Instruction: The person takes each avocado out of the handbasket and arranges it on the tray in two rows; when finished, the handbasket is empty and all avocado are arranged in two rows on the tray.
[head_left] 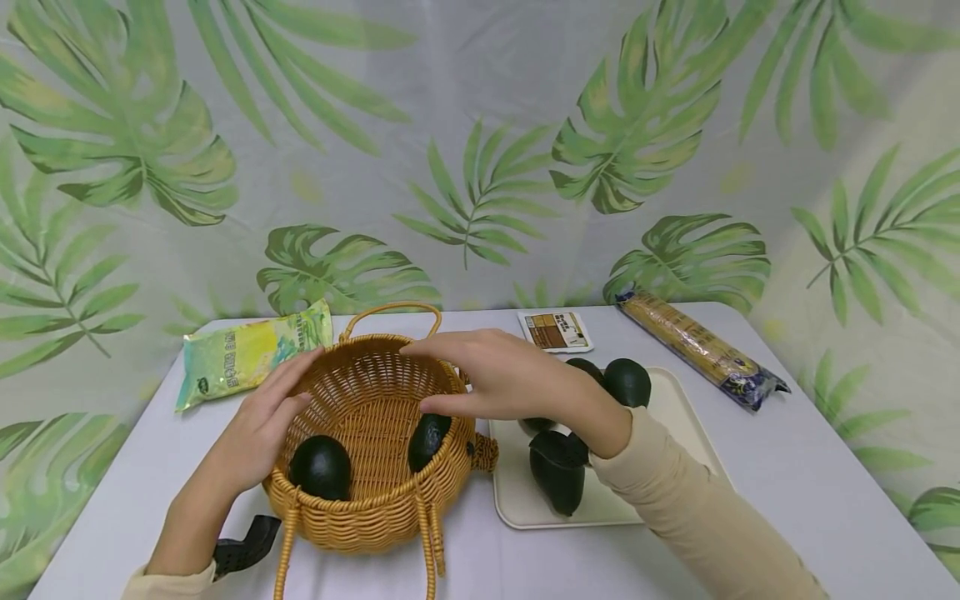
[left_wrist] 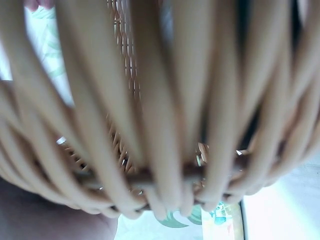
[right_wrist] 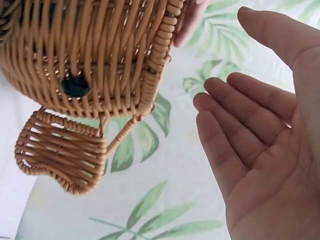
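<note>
Wicker basket (head_left: pixel 371 433) sits near-centre on the white worktop (head_left: pixel 825 467), filling both wrist views. Left hand (head_left: pixel 258 429) rests against its left rim, fingers straight and relaxed, not curled round anything. Right hand (head_left: pixel 498 375) hovers flat over the basket's right rim, fingers (right_wrist: pixel 235 135) spread and empty; the right wrist view shows a bare open palm just beside the basket wall. Two avocados lie inside: a round one (head_left: pixel 321 467) at near left, a second (head_left: pixel 428 440) leaning on the right wall directly under the right hand.

Judged step: moving avocados from the tray (head_left: pixel 675 400) into the basket, the right hand just emptied above the second fruit while the left steadies the basket. Next move probably calls for the right hand to swing right to the tray and close on another avocado.

On the tray, right of the basket: a dark avocado (head_left: pixel 557 471) at the near edge, another (head_left: pixel 627 382) further back, more partly hidden behind the right wrist, count unclear. Far side: green-yellow packet (head_left: pixel 251 352) at left, small brown-and-white pack (head_left: pixel 556 330) at centre, long wrapped roll (head_left: pixel 701 348) at right. Dark strap (head_left: pixel 243 546) sits at the left wrist. Basket's side flap (head_left: pixel 484 451) touches the tray edge; the raised far handle (head_left: pixel 390 317) is no obstruction. The sleeve (head_left: pixel 697 508) crosses the tray, close above the fruit.
</note>
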